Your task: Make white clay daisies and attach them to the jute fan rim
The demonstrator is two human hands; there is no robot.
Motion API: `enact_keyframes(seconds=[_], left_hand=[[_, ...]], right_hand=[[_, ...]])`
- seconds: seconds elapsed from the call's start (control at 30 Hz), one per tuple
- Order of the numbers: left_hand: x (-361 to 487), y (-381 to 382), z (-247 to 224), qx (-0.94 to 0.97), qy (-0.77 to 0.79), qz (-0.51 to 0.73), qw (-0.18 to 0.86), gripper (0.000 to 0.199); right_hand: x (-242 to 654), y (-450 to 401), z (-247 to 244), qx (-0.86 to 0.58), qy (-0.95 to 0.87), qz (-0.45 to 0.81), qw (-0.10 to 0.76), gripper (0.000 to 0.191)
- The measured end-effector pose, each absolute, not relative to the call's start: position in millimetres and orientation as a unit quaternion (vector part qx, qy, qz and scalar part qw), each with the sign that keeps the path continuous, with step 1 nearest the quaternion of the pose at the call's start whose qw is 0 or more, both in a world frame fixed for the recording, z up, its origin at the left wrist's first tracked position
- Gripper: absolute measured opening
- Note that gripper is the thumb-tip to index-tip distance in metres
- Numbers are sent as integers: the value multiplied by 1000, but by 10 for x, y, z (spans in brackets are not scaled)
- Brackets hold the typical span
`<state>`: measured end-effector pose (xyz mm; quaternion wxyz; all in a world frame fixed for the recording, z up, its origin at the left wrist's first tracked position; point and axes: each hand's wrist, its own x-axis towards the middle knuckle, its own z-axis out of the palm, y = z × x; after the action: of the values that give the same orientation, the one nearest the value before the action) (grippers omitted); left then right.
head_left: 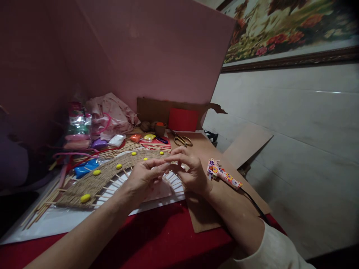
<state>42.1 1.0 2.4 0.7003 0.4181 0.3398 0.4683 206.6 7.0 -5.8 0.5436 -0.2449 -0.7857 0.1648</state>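
Note:
My left hand [147,177] and my right hand [190,170] meet at the fingertips above a fan-shaped piece [109,175]. Both are closed in a pinch; a small pale bit may sit between them, but the fingers hide it. The fan-shaped piece has a curved band of brown twine over thin wooden sticks, with white showing between the sticks. Several yellow oval dots, such as one at the near left end [85,198], sit on the band. Part of the piece's right side is hidden behind my hands.
A flower-patterned glue gun [223,175] lies on the brown board [209,209] to the right, its black cord trailing off. Scissors [182,141] rest behind my hands. Bagged blue clay [86,168], other coloured packets, loose sticks [39,205] and a red card [183,119] surround the work.

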Motion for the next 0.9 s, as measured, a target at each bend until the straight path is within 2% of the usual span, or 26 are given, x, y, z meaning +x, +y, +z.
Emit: enact_keyframes(seconds=[0.17,0.47,0.67,0.83,0.9], left_hand=[[409,34,0,421,333,490,687,22],[400,16,9,427,315,451,717,30],[402,-1,42,411,318,455,723,26],[405,-5,46,412,333,454,716,30],[404,0,32,419,334,456,711,28]], right_hand=[[2071,75,-35,-241,-789,177,537,29],[2049,91,-54,-253,-777,171,551,8],[2046,80,-46,-245,-784,195,536,16],[2044,83,-55,-255,-783,187,535,9],[2048,88,-54,-253,-786,182,535,12]])
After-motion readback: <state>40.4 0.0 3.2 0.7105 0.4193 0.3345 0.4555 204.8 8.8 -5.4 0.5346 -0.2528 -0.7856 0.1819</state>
